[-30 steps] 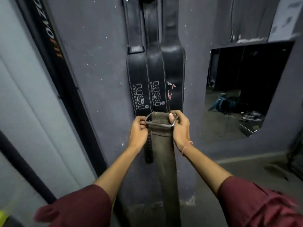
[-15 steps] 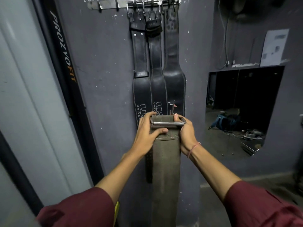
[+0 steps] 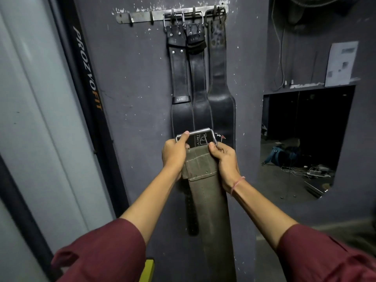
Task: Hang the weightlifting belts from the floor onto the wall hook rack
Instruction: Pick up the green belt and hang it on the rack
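I hold an olive-green canvas belt (image 3: 207,200) upright in front of the dark wall. My left hand (image 3: 175,153) grips its left top corner, thumb on the metal buckle (image 3: 200,131). Gripping the right top corner and the buckle's right end is my right hand (image 3: 223,157). The belt's tail hangs down out of the frame. Above, a metal hook rack (image 3: 142,16) is screwed to the wall. Three black leather belts (image 3: 220,98) hang from its right-hand hooks by their buckles. The hooks at the rack's left end are bare.
A black frame with PROZVOFIT lettering (image 3: 87,68) runs down the wall's left edge beside a pale panel. A mirror (image 3: 301,139) at the right reflects bags and cables on a floor. A paper sheet (image 3: 339,64) and a cable (image 3: 281,47) hang above it.
My view has tilted up, so the hook rack has come fully into sight. The buckle has flipped upright above the belt's top edge, and both hands have lifted the belt slightly.
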